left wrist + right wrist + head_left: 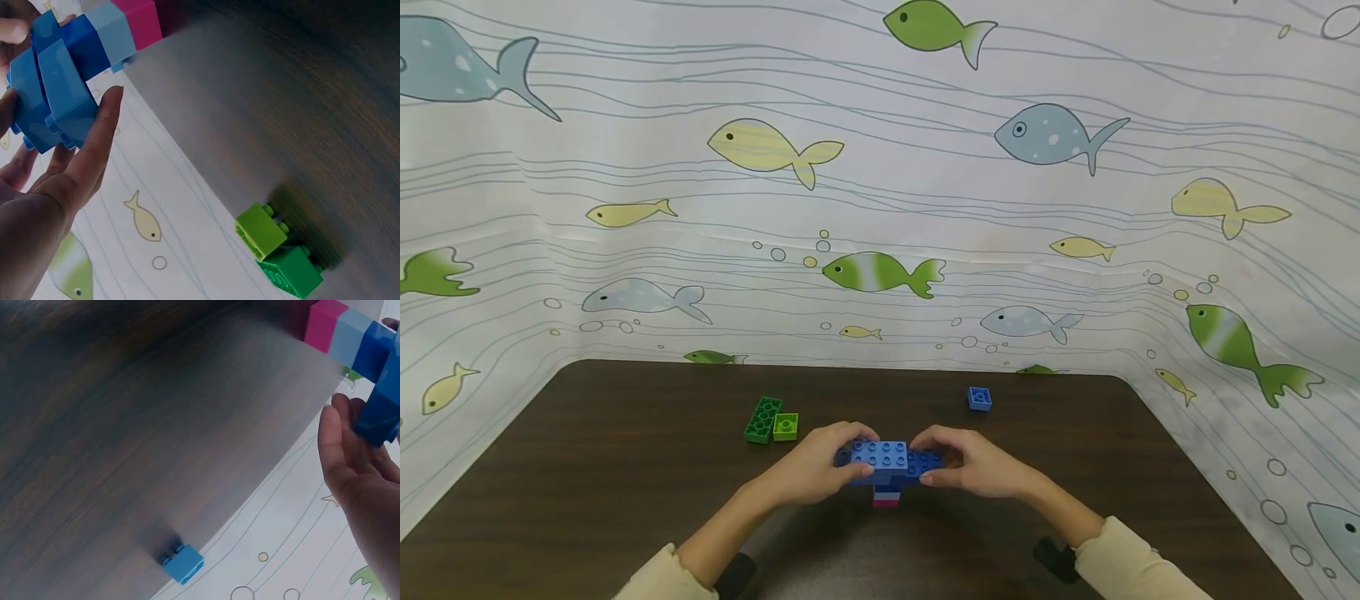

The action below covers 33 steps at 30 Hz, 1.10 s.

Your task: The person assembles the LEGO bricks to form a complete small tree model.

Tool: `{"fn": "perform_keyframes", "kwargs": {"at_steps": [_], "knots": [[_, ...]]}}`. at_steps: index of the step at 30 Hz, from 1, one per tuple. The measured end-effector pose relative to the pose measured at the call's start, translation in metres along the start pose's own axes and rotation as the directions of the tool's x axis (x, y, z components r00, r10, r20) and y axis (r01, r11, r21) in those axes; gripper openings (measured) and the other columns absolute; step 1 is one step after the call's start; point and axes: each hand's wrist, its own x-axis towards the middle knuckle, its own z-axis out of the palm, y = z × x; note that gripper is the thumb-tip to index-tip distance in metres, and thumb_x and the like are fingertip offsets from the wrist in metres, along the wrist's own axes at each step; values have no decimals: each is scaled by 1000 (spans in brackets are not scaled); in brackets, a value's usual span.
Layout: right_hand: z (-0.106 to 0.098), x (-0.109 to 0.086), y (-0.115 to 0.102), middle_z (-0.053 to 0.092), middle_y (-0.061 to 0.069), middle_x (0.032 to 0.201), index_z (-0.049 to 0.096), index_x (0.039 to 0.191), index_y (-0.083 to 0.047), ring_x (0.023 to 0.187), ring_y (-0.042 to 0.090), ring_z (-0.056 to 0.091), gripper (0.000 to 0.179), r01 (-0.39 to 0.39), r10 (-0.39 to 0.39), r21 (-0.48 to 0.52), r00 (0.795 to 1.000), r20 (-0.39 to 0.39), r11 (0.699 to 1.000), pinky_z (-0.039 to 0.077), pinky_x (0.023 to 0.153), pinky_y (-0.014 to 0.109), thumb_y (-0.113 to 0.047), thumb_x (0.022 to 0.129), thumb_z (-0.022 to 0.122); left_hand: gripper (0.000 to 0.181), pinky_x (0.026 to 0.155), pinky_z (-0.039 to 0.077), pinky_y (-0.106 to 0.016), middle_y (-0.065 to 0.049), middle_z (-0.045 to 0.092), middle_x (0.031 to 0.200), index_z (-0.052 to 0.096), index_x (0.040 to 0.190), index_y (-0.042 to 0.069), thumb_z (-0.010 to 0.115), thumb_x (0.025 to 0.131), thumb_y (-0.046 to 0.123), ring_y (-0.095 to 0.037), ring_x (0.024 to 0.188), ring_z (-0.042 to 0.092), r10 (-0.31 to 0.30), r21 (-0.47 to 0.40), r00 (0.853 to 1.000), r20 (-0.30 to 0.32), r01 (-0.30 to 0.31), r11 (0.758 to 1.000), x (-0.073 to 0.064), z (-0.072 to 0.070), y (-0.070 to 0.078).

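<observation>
A stack of building bricks stands upright at the middle of the table. At its base is a pink brick (140, 24), with a pale blue brick (111, 36) and a small dark blue brick (84, 47) above. Wider blue bricks spread sideways over these, topped by a lighter blue eight-stud brick (880, 456). My left hand (811, 468) grips that top brick at its left end, thumb in front and fingers behind. On the other side, my right hand (981, 468) holds the right end of a long dark blue brick (925, 463) between thumb and fingers.
Behind and left of the stack, a dark green brick (763, 420) lies beside a lime green brick (786, 427). A small blue brick (979, 398) sits at the back right of the dark table (647, 467). Fish-patterned sheeting (880, 208) rises behind the table and along its sides.
</observation>
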Motion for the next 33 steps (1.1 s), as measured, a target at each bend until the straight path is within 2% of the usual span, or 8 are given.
{"fn": "perform_keyframes", "kwargs": {"at_steps": [4, 10, 17, 33], "knots": [[3, 4, -3, 59, 3, 111, 51, 119, -14, 100, 17, 55, 33, 25, -25, -10, 999, -20, 1000, 48, 77, 28, -22, 89, 61, 30, 84, 46, -42, -8, 58, 109, 56, 113, 4, 63, 87, 17, -22, 96, 53, -10, -11, 1000, -6, 9, 1000, 0, 1, -1], [7, 7, -6, 60, 3, 109, 49, 120, -17, 98, 16, 57, 32, 55, -56, -33, 998, -29, 998, 48, 75, 28, -24, 90, 59, 31, 83, 46, -42, -7, 58, 108, 57, 113, 4, 63, 87, 18, -22, 95, 53, -14, -16, 1000, -14, 14, 1000, 0, 1, -2], [6, 7, -8, 61, 2, 107, 52, 118, -16, 95, 14, 57, 30, 40, -41, -38, 999, -32, 998, 49, 71, 28, -24, 90, 59, 28, 82, 46, -41, -4, 57, 104, 58, 111, 5, 64, 86, 17, -21, 94, 53, 15, -2, 999, -35, -15, 1000, 1, 2, -2], [5, 10, -12, 62, 5, 103, 57, 114, -8, 87, 13, 55, 28, 77, -80, -58, 996, -45, 995, 47, 70, 27, -20, 89, 60, 28, 78, 49, -40, -5, 60, 103, 61, 111, 4, 65, 85, 17, -23, 92, 56, -21, -42, 997, -74, 17, 999, 1, 5, -2]]}}
